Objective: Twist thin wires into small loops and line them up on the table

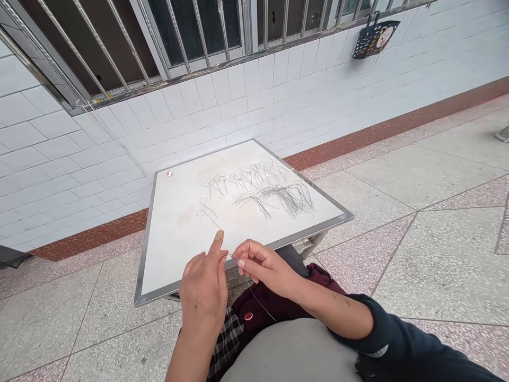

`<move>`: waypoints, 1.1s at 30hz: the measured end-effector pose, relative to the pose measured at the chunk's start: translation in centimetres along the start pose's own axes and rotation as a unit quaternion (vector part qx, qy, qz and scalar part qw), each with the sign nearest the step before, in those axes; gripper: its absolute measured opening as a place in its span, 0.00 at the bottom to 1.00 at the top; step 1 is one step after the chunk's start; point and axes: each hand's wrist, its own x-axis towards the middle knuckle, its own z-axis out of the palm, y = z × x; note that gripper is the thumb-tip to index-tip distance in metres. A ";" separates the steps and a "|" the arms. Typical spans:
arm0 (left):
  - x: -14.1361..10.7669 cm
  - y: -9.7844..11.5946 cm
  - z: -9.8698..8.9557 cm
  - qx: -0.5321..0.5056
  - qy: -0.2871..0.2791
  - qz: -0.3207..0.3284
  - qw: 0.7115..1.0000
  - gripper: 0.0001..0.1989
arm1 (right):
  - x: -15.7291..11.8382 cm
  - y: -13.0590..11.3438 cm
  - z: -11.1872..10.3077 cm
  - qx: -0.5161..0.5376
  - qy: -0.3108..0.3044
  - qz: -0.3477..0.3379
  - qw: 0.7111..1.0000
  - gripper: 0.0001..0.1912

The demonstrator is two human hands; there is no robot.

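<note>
My left hand (204, 286) is at the near edge of the white table, its index finger raised with a tan wrap on the tip. Its thumb and another finger pinch one end of a thin wire (261, 303). Close on the right, my right hand (264, 267) pinches the same wire, whose tail curves down over my lap. On the tabletop (175, 233) lies a row of wires with looped heads (242, 175). Nearer to me is a bundle of loose, bent dark wires (284, 199). Left of the bundle are a couple of separate looped wires (203, 212).
A small red-and-white object (169, 174) sits at the table's far left corner. Behind stands a white tiled wall (238, 106) with barred windows (191, 32). A dark patterned bag (374, 40) hangs from the bars. Speckled floor tiles (445, 254) surround the table.
</note>
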 end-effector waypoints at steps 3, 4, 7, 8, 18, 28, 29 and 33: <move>-0.1 0.0 -0.2 0.035 0.001 0.037 0.999 0.26 | 0.0 0.2 -0.1 0.024 -0.007 0.004 1.000 0.09; -0.1 0.0 -0.3 0.037 -0.001 0.040 0.999 0.27 | 0.1 0.2 -0.1 0.028 -0.007 0.004 1.000 0.09; -0.1 0.1 -0.6 0.021 -0.019 0.018 0.999 0.26 | 0.0 0.3 -0.2 0.031 -0.001 -0.004 1.000 0.09; 0.0 0.2 -0.7 0.009 -0.030 -0.002 0.999 0.26 | 0.0 0.3 -0.2 0.030 0.001 -0.007 1.000 0.09; 0.5 1.1 -0.9 -0.285 -0.098 -0.234 0.924 0.22 | 0.0 0.5 -0.3 0.038 -0.021 0.022 0.999 0.10; 0.6 0.4 -0.3 -0.402 -0.108 -0.256 0.873 0.26 | 0.3 0.3 -0.4 0.251 -0.049 0.135 0.957 0.13; 0.6 0.4 -0.4 -0.400 -0.112 -0.257 0.873 0.26 | 0.3 0.2 -0.4 0.256 -0.052 0.146 0.954 0.13; 0.6 0.6 -0.6 -0.387 -0.119 -0.261 0.876 0.24 | 0.4 0.0 -0.5 0.256 -0.057 0.181 0.948 0.14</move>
